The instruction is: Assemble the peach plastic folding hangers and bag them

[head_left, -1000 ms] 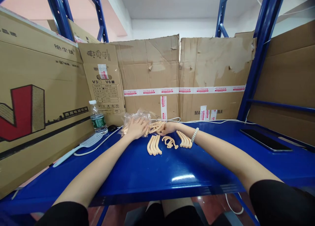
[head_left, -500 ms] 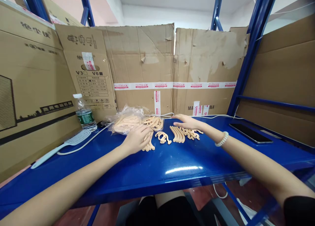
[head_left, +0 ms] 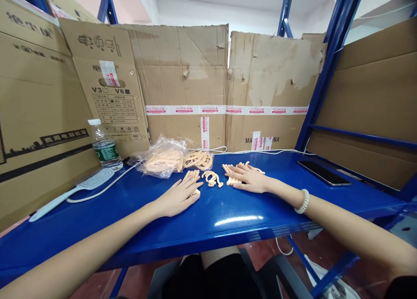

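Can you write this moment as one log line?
left hand: over curved sticks | right hand: over second bunch | between hands: small hooked pieces

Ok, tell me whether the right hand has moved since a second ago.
Yes: the right hand has moved rightward, and is now nearer to the phone lying on the blue surface.

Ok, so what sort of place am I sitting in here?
Probably a makeshift workstation in a storage area or workshop: blue rack posts frame the work surface, cardboard sheets wall it in, and bagged beige pieces lie on it.
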